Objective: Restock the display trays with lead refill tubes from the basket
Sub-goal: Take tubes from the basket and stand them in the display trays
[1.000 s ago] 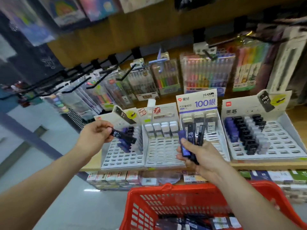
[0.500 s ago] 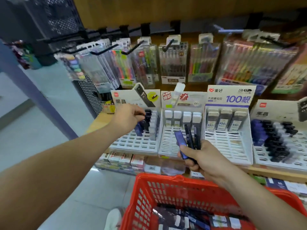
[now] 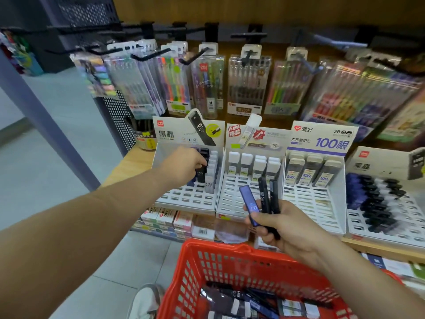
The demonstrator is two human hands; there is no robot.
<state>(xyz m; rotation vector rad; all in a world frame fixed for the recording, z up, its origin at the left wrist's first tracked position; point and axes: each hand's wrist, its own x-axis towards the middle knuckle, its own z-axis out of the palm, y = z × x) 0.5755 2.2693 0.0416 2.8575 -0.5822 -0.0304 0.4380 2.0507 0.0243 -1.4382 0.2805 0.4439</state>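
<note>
Lead refill tubes (image 3: 262,196) "HB 0.7" in R hand (image 3: 289,229), L hand (image 3: 184,164) pinching black tube (image 3: 202,174) in deli tray (image 3: 184,199)

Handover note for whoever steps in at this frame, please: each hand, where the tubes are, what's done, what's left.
Left hand pinches a black tube standing in the leftmost tray, among blue, black and clear ones at its back.
Right hand grips three spare tubes, one blue, two black, above the red basket.
Done: back rows partly filled.
Left: empty front slots; more loose tubes lie in the basket.
</note>
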